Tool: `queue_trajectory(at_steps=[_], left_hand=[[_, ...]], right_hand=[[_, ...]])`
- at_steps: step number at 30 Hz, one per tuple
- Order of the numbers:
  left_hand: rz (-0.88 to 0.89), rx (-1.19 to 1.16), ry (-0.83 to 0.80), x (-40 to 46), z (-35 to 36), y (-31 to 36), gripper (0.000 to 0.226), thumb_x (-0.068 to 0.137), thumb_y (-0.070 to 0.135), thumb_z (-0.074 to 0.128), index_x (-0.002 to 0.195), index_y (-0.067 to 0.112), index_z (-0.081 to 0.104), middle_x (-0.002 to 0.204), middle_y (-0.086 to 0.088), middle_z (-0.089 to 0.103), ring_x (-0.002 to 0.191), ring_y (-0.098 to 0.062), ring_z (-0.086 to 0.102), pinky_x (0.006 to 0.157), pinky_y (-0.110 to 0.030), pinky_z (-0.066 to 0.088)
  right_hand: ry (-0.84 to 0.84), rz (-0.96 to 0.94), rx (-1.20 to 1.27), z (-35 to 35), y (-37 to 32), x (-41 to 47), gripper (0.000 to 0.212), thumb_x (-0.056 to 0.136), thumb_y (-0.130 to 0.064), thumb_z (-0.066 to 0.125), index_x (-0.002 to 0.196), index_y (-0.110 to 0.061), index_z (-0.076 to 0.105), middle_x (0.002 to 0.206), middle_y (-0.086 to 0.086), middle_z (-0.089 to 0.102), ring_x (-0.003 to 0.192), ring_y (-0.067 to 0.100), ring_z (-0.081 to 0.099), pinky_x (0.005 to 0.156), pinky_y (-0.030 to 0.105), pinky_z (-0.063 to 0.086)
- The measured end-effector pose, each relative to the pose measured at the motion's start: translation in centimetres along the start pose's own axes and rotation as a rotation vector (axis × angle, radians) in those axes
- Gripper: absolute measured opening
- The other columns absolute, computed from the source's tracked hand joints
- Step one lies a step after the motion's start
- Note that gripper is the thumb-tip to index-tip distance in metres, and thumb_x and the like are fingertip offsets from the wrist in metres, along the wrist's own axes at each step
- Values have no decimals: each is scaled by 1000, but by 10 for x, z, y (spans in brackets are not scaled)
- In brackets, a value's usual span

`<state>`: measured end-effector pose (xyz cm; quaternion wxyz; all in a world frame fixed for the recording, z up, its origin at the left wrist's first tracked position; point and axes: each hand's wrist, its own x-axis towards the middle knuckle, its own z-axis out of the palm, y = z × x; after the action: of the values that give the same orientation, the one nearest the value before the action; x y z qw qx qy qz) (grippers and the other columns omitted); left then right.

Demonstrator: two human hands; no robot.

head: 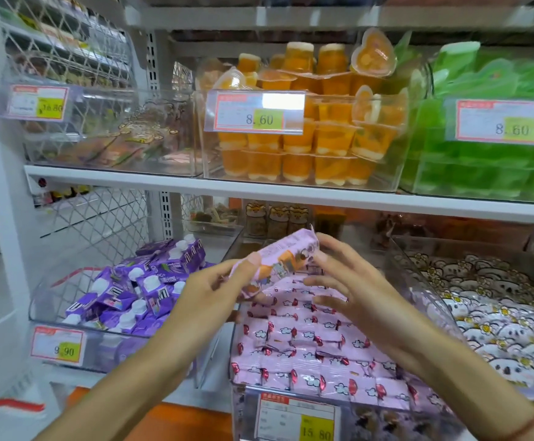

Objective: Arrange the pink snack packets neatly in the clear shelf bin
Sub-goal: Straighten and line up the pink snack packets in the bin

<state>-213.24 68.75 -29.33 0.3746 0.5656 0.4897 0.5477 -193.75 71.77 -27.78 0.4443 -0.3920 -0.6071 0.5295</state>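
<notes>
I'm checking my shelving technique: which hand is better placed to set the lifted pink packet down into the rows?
Left, probably. The left hand pinches the lifted pink snack packet above the clear shelf bin; the right hand, fingers spread, only touches its far end.

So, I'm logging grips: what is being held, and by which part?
One pink packet: the left hand pinches its near end, and the right hand touches its far end.
</notes>
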Motion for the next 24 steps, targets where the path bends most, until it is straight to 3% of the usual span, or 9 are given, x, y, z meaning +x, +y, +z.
queue_trajectory(at_steps=[3,6,11,15,18,21,23,24], left_hand=[[-81,-14,-16,-2,1,5,40,63,73,44,72,47,73,75,5,75,70,-1,69,46,-11,45],[-166,-98,10,3,3,4,68,57,77,34,68,26,76,74,3,75,63,-3,69,39,-15,42],[-24,-129,1,-1,-2,-2,35,62,58,58,84,37,75,83,11,74,76,-3,69,47,-15,47],[46,-161,42,-3,-3,-6,37,65,45,65,97,27,69,86,13,74,79,2,68,57,-10,49],[156,-153,104,-2,-3,-4,29,68,42,65,91,24,69,82,17,73,79,5,67,65,-6,48],[284,-47,102,-2,-2,-3,26,70,44,65,89,28,70,83,14,73,79,0,66,71,-10,49],[349,66,73,-2,-1,-4,26,72,47,65,94,33,70,89,14,72,83,-3,67,74,-14,50],[367,105,63,-3,0,-5,26,74,46,66,97,35,69,91,16,72,85,-1,66,75,-14,50]], right_hand=[[-50,-65,42,7,2,-1,43,71,-49,68,111,-36,66,99,-4,73,91,6,68,69,15,52],[28,-14,156,10,5,2,38,72,-44,68,97,-17,73,92,5,75,81,10,71,68,13,53],[80,10,180,11,8,3,34,72,-41,69,92,-15,73,90,8,75,77,13,71,66,14,54],[66,0,160,14,7,1,33,74,-40,68,97,-17,72,93,5,75,85,13,71,68,14,54],[46,-67,-145,11,5,-3,46,67,-48,68,110,-32,64,107,-7,70,95,3,66,74,14,52],[41,-265,-576,10,1,-8,67,64,-58,66,127,-51,44,128,-21,46,118,-4,46,95,18,39],[33,-451,-832,11,-1,-8,71,71,-60,63,136,-52,33,130,-29,34,126,-8,26,99,17,26],[23,-522,-927,12,-3,-6,67,75,-58,61,136,-51,35,128,-29,36,124,-7,25,99,17,24]])
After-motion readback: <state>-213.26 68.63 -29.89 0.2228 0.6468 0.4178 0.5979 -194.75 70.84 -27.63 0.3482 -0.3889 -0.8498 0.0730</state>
